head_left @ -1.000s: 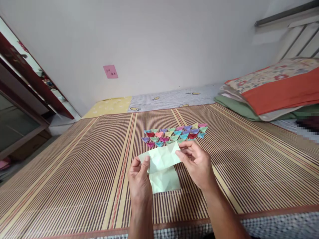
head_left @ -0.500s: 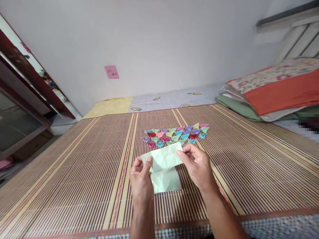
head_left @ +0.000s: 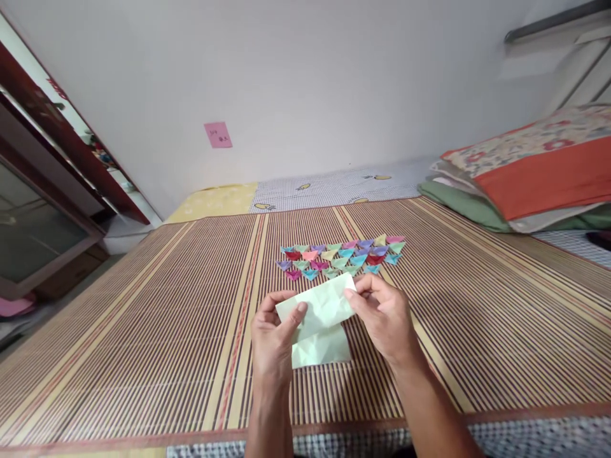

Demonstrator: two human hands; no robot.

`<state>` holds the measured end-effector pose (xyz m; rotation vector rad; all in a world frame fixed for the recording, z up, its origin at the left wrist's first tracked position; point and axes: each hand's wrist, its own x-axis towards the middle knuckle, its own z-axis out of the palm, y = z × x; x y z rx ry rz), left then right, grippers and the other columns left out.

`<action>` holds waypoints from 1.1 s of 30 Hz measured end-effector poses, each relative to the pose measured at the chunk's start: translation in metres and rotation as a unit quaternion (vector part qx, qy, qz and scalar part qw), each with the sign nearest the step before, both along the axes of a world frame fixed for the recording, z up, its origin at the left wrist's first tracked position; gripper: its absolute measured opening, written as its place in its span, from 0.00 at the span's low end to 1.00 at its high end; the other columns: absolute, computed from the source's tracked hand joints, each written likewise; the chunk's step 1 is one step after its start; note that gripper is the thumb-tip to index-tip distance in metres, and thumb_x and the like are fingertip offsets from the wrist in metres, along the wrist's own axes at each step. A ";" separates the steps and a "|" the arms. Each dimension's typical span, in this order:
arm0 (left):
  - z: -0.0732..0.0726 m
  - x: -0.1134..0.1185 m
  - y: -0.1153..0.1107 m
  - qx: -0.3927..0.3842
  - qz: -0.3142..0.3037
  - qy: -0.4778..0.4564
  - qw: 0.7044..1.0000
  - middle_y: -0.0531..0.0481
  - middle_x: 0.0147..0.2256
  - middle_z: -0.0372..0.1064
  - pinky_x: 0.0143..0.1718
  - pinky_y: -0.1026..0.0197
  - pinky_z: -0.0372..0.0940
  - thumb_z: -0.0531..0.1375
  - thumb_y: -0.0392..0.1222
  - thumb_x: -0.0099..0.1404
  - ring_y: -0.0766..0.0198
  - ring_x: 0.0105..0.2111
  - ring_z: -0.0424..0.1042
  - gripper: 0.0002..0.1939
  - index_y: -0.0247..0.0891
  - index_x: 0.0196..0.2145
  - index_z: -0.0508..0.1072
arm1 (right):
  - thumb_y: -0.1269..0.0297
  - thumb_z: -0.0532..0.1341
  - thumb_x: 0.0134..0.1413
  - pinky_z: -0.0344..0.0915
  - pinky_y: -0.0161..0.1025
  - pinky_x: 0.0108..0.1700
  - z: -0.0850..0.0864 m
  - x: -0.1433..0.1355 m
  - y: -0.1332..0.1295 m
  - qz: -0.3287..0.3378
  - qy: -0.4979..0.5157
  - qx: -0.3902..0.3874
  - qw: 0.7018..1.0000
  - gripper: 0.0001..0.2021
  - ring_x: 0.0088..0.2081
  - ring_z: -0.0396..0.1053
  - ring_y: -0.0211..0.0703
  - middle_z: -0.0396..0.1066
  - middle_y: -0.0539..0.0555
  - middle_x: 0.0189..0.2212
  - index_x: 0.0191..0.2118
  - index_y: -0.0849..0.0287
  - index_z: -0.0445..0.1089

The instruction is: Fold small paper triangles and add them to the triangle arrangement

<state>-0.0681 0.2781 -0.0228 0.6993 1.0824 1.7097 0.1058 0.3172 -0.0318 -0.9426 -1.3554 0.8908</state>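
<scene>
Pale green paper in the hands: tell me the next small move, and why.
Probably draw the left hand and right hand gently apart to tauten the held pale green paper: creases cross it, and each hand pinches one end.

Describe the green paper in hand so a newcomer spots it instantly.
Find the striped mat, then the left hand and right hand above its near part. The pale green paper spans the gap between them. Unlike the small, folded, multicoloured paper shapes lying beyond, it is larger, creased and held by both hands.
</scene>
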 end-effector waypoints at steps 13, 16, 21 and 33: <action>0.019 -0.016 -0.015 -0.027 -0.079 0.275 0.958 0.46 0.32 0.80 0.28 0.65 0.68 0.71 0.48 0.59 0.62 0.29 0.76 0.11 0.37 0.34 0.83 | 0.66 0.63 0.60 0.59 0.35 0.29 0.009 -0.004 -0.006 0.039 -0.105 0.037 0.993 0.09 0.27 0.64 0.38 0.68 0.48 0.27 0.29 0.56 0.66; 0.017 -0.015 -0.014 -0.026 -0.086 0.289 0.953 0.49 0.27 0.76 0.25 0.66 0.64 0.70 0.48 0.60 0.65 0.26 0.71 0.12 0.36 0.28 0.81 | 0.66 0.64 0.60 0.60 0.36 0.30 0.011 -0.004 -0.006 0.038 -0.109 0.036 0.993 0.10 0.28 0.66 0.39 0.69 0.49 0.29 0.28 0.57 0.65; 0.012 -0.018 -0.012 -0.026 -0.109 0.291 0.950 0.49 0.27 0.75 0.26 0.66 0.62 0.69 0.51 0.62 0.66 0.26 0.68 0.14 0.37 0.28 0.81 | 0.64 0.63 0.61 0.58 0.36 0.28 0.011 -0.002 -0.008 0.062 -0.073 0.018 0.995 0.11 0.27 0.63 0.38 0.67 0.49 0.28 0.28 0.57 0.64; 0.006 -0.018 -0.012 -0.015 -0.164 0.253 0.953 0.48 0.24 0.71 0.23 0.65 0.61 0.68 0.53 0.63 0.65 0.23 0.67 0.17 0.36 0.27 0.79 | 0.63 0.65 0.62 0.66 0.34 0.30 0.010 -0.004 -0.006 0.058 0.007 -0.009 0.998 0.05 0.30 0.72 0.40 0.74 0.50 0.31 0.41 0.56 0.69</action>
